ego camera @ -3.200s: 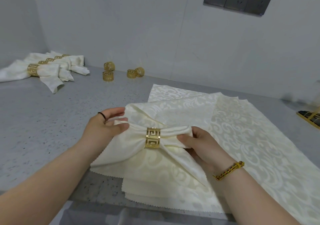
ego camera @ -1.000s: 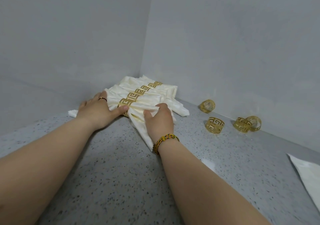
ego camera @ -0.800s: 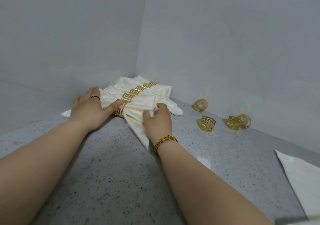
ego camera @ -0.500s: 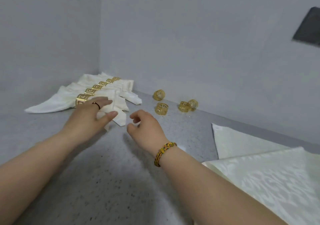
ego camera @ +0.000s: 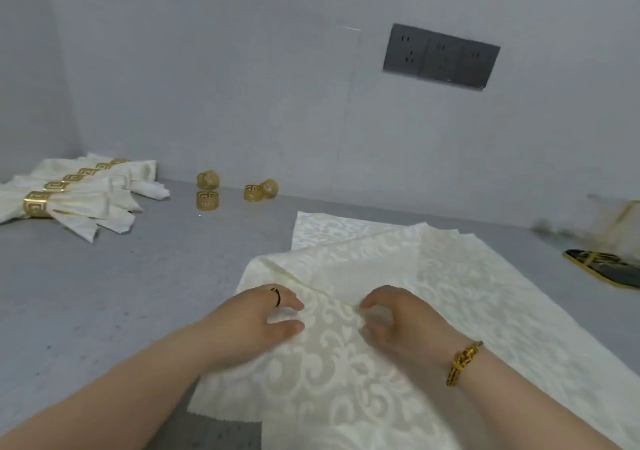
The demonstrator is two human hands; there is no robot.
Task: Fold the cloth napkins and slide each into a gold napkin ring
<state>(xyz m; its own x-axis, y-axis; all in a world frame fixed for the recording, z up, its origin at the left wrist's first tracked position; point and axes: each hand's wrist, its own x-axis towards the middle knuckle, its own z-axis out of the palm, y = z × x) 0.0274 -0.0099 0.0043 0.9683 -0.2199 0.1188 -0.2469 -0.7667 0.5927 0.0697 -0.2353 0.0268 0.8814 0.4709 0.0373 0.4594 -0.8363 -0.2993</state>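
A stack of cream patterned napkins [ego camera: 450, 293] lies flat on the grey counter [ego camera: 104, 293] in front of me. My left hand [ego camera: 256, 321] and my right hand [ego camera: 398, 321] are low over the top napkin near its left corner, fingers loosely curled, fingertips touching the cloth; no fold is lifted. Several loose gold napkin rings [ego camera: 207, 200] stand by the back wall. At the far left lies a row of folded napkins in gold rings [ego camera: 69, 193].
A dark socket panel [ego camera: 440, 56] is on the back wall. A black tray with a gold edge [ego camera: 602, 271] sits at the right, blurred. Walls close the counter at the back and left.
The ringed napkin I held went onto the row at the far left. Both hands let go of it, came back to the right and now touch the flat stack.
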